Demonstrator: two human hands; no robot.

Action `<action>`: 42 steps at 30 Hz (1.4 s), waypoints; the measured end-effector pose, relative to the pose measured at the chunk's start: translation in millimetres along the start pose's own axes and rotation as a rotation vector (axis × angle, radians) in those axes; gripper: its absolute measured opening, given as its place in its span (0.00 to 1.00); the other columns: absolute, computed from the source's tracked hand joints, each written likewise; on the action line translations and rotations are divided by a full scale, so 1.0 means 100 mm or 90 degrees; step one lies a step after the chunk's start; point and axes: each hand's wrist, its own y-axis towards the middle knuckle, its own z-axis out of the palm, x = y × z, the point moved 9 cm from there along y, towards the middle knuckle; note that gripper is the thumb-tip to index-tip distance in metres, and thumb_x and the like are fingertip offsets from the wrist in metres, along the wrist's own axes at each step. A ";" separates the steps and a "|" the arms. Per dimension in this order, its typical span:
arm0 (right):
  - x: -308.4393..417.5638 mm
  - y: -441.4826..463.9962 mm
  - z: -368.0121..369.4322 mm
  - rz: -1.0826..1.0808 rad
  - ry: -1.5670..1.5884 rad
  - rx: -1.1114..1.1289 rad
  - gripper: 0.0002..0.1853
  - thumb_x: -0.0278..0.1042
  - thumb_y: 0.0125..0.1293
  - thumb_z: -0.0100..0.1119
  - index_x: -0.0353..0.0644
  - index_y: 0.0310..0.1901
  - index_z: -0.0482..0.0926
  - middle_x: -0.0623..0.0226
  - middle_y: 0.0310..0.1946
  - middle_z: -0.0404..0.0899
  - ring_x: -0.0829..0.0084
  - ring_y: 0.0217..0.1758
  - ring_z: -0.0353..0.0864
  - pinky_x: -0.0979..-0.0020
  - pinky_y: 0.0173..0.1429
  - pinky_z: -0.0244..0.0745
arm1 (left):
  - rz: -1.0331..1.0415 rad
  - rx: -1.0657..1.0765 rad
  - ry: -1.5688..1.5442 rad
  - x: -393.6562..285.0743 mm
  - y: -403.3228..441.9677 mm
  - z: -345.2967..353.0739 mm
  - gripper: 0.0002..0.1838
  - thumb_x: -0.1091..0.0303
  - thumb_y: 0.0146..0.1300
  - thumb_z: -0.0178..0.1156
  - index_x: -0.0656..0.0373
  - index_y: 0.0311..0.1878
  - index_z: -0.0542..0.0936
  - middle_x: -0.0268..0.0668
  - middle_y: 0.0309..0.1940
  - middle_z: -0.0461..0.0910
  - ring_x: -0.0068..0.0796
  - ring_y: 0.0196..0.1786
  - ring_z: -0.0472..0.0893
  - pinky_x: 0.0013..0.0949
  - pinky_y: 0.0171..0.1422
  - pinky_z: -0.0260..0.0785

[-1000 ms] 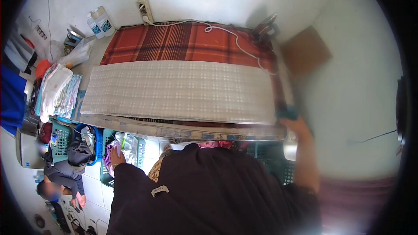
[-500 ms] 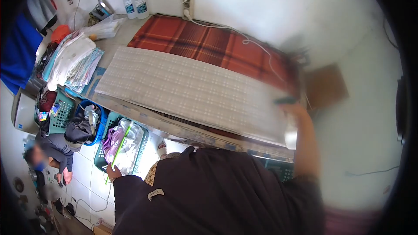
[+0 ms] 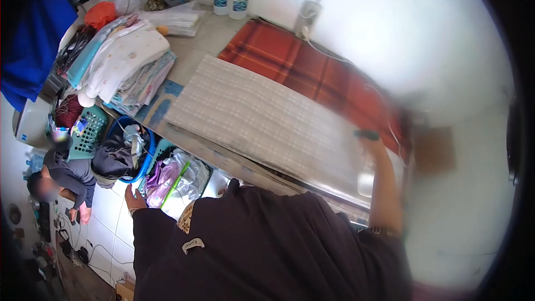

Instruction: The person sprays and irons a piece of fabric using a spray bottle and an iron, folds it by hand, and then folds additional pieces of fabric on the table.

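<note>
My right hand (image 3: 374,149) is closed around an iron (image 3: 365,180), whose dark green end and pale metallic end show on either side of my fingers; motion blurs it. The iron is at the right end of a long beige checked cloth (image 3: 259,108). This cloth lies folded flat over a red plaid blanket (image 3: 295,58) on the table. Down at the left, my left hand (image 3: 134,198) hangs with fingers apart and holds nothing. Close beside it stands a basket with purple and clear plastic bags (image 3: 167,178) and a bright green stick (image 3: 175,184).
A stack of folded cloths (image 3: 125,58) sits on the table's left end. Two white bottles (image 3: 239,3) stand by the wall near a socket (image 3: 308,17) with a white cord. Below are a blue basket (image 3: 146,161) and a green basket (image 3: 92,134). Another person (image 3: 72,175) crouches at left.
The view has swung, so the table contents appear farther right. My right hand with the iron remains at the cloth's right end. My left hand has shifted up and left along the basket.
</note>
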 end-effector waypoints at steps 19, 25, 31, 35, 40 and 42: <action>2.48 0.64 4.10 -0.194 -0.131 0.319 0.15 0.33 0.55 0.63 0.38 0.44 0.80 0.65 0.30 0.76 0.74 0.26 0.75 0.71 0.24 0.76 | -0.091 -0.033 -0.059 0.47 0.26 -0.30 0.19 0.69 0.61 0.54 0.63 0.56 0.74 0.49 0.50 0.76 0.42 0.50 0.77 0.38 0.52 0.71; 2.41 -0.13 4.07 -0.186 -0.191 0.483 0.14 0.32 0.54 0.65 0.40 0.43 0.81 0.67 0.26 0.76 0.74 0.21 0.75 0.72 0.24 0.74 | -0.174 -0.002 -0.140 0.47 0.38 -0.15 0.20 0.68 0.62 0.54 0.62 0.57 0.73 0.48 0.52 0.75 0.43 0.53 0.76 0.37 0.53 0.72; 2.28 0.36 3.58 -0.213 -0.077 0.294 0.13 0.31 0.54 0.63 0.39 0.43 0.81 0.68 0.25 0.75 0.76 0.21 0.75 0.72 0.23 0.73 | -0.012 -0.018 -0.157 -0.15 0.83 0.08 0.18 0.68 0.60 0.54 0.61 0.53 0.75 0.47 0.49 0.77 0.43 0.49 0.78 0.39 0.55 0.69; 2.22 0.47 3.24 -0.197 0.046 0.206 0.13 0.30 0.55 0.62 0.39 0.43 0.80 0.68 0.26 0.75 0.75 0.23 0.74 0.72 0.24 0.72 | 0.032 0.005 -0.184 -0.65 1.07 0.12 0.18 0.68 0.59 0.55 0.61 0.54 0.75 0.47 0.48 0.77 0.43 0.45 0.79 0.40 0.54 0.69; 2.00 0.14 3.00 -0.133 0.043 0.248 0.11 0.29 0.56 0.61 0.39 0.41 0.80 0.67 0.26 0.76 0.74 0.24 0.74 0.73 0.23 0.71 | 0.068 0.038 -0.222 -1.10 1.20 0.13 0.19 0.68 0.60 0.55 0.62 0.55 0.74 0.49 0.48 0.76 0.42 0.45 0.79 0.39 0.53 0.70; 1.72 -0.01 2.86 -0.072 -0.015 0.246 0.11 0.27 0.56 0.60 0.38 0.42 0.80 0.67 0.24 0.76 0.74 0.23 0.74 0.72 0.23 0.71 | 0.050 0.056 -0.234 -1.15 1.18 0.14 0.19 0.68 0.60 0.55 0.62 0.55 0.74 0.49 0.49 0.76 0.42 0.45 0.79 0.39 0.53 0.70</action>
